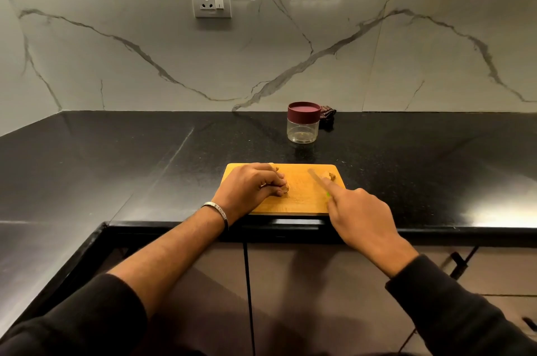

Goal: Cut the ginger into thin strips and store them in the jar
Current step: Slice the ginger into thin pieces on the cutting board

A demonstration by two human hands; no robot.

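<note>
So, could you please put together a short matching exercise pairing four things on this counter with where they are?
Things:
1. jar
2. knife
3. ginger piece
4. cutting board

Places:
A. under the left hand and its fingers
B. at the counter's front edge
C. behind the board, lid on
D. held in the right hand

Pairs: 1-C, 2-D, 3-A, 4-B

The surface (116, 158) is glossy black stone; the cutting board (302, 196) matt wood; the jar (302, 130) clear plastic under a maroon plastic lid (304, 111); the backsplash (290, 50) polished veined marble.
</note>
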